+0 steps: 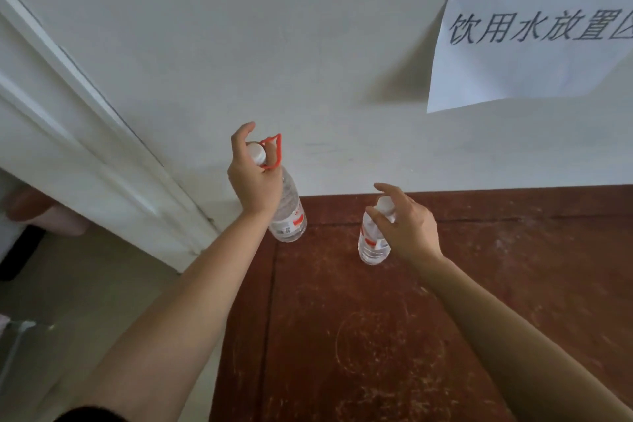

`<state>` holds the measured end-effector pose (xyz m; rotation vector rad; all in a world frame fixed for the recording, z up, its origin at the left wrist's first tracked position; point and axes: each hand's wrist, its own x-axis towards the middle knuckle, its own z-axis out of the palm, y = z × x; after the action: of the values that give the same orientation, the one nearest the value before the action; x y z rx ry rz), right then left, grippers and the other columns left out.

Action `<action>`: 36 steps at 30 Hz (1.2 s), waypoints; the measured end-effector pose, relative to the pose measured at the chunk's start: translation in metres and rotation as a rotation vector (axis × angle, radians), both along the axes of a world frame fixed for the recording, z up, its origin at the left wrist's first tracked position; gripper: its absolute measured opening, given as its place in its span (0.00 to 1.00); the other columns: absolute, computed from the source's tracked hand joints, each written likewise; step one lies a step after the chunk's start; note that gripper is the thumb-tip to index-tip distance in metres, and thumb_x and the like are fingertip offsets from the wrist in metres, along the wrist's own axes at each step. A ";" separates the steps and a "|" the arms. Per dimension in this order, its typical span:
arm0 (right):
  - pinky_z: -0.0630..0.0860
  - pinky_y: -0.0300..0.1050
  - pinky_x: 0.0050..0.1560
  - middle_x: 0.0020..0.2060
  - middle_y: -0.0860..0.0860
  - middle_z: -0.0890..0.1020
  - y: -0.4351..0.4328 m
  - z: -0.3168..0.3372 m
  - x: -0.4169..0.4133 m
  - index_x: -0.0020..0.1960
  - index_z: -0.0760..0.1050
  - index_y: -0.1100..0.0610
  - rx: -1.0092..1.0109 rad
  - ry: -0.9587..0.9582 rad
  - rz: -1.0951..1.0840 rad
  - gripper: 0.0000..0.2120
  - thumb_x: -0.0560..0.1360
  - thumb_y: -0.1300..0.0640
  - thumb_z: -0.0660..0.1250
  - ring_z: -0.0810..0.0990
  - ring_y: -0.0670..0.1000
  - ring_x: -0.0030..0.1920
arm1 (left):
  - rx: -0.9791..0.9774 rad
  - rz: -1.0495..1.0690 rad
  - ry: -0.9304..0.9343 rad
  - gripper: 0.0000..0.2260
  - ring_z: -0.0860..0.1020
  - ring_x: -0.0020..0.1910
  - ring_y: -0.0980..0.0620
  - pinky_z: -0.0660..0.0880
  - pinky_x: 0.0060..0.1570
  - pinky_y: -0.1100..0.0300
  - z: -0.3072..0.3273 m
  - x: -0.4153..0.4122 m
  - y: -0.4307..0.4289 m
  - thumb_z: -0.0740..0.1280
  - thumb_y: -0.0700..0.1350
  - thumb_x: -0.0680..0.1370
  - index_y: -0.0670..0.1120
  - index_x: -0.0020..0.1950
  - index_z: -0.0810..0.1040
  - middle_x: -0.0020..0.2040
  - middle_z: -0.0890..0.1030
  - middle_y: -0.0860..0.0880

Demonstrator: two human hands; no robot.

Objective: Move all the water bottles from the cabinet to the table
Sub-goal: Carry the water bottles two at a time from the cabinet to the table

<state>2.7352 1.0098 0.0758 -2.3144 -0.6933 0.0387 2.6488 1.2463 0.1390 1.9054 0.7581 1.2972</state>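
Gripping left bottle (290,214) by neck in left hand (251,181), hanging tilted below it over desk (376,353) corner | pinching right bottle (371,247) cap in right hand (409,224), near-upright, base apparently nearer desk.

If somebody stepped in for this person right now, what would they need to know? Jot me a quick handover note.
Left hand: grips the left bottle at its neck, a finger through its red loop, at the table's far left corner.
Right hand: pinches the right bottle by its cap, over the table.
Done: two bottles are at the table; I cannot tell whether they rest on it yet.
Left: set them down and let go. The cabinet is out of view, so the remaining bottles are unknown.
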 end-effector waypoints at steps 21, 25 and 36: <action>0.76 0.50 0.48 0.55 0.52 0.84 0.041 0.013 0.099 0.69 0.72 0.47 -0.147 -0.132 -0.059 0.21 0.78 0.47 0.69 0.82 0.59 0.50 | 0.044 -0.140 0.071 0.15 0.78 0.38 0.54 0.69 0.37 0.64 -0.039 0.087 0.023 0.69 0.46 0.79 0.40 0.61 0.73 0.45 0.73 0.65; 0.75 0.50 0.49 0.56 0.53 0.84 0.032 0.007 0.109 0.69 0.72 0.48 -0.134 -0.098 -0.166 0.21 0.78 0.48 0.69 0.82 0.61 0.51 | 0.022 -0.135 0.075 0.16 0.75 0.39 0.59 0.68 0.38 0.69 -0.041 0.090 0.021 0.70 0.47 0.77 0.41 0.61 0.73 0.47 0.76 0.57; 0.77 0.56 0.54 0.68 0.58 0.72 0.027 -0.003 0.085 0.74 0.63 0.51 -0.219 -0.023 -0.122 0.24 0.81 0.48 0.63 0.79 0.63 0.58 | -0.045 -0.216 0.259 0.20 0.82 0.42 0.50 0.79 0.43 0.50 -0.037 0.064 0.018 0.71 0.53 0.77 0.45 0.61 0.69 0.46 0.82 0.49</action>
<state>2.8204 1.0372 0.0725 -2.5670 -0.5815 0.0340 2.7127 1.2641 0.1020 2.0784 0.6796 0.9062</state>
